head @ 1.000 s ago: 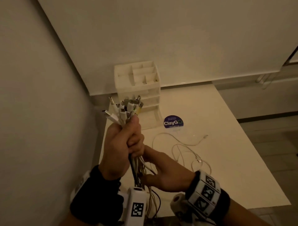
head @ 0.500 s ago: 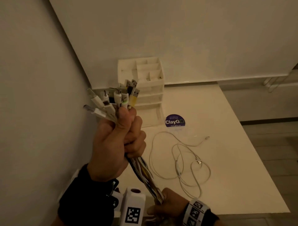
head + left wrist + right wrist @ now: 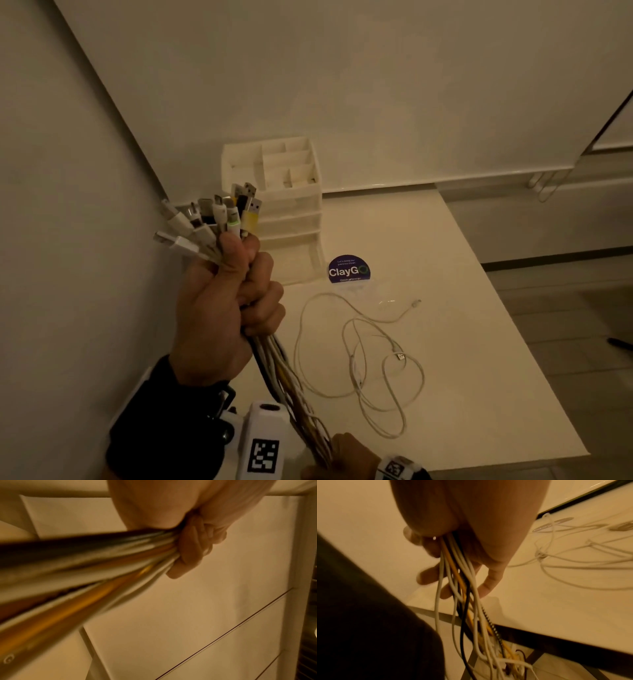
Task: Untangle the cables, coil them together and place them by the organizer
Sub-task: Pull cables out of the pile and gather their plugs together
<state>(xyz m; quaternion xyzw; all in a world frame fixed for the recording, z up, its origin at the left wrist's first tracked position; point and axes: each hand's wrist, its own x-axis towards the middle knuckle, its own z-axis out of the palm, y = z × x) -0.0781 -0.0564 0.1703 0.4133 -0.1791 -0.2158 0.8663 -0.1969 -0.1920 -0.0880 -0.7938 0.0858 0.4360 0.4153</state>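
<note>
My left hand (image 3: pixel 236 308) grips a bundle of white, yellow and black cables (image 3: pixel 287 383) in a fist held up above the table's left side, and their USB plugs (image 3: pixel 219 216) fan out above the thumb. The left wrist view shows the fingers (image 3: pixel 193 547) wrapped round the bundle (image 3: pixel 102 555). Lower down, at the bottom edge of the head view, my right hand (image 3: pixel 342 455) holds the same bundle. In the right wrist view the cables (image 3: pixel 458 574) run through that hand (image 3: pixel 453 555), whose fingers curl loosely round them. The strands hang below the table edge. The white organizer (image 3: pixel 274 205) stands in the back left corner.
A loose white cable (image 3: pixel 363 359) lies in loops on the white table (image 3: pixel 445 342), right of the bundle. A round purple sticker (image 3: pixel 348 270) sits in front of the organizer. Walls close in on the left and behind. Floor lies beyond the table's right edge.
My left hand rose with the plug ends. My right hand slid down the bundle from just under the left hand to the table's near edge, stretching the cables straight.
</note>
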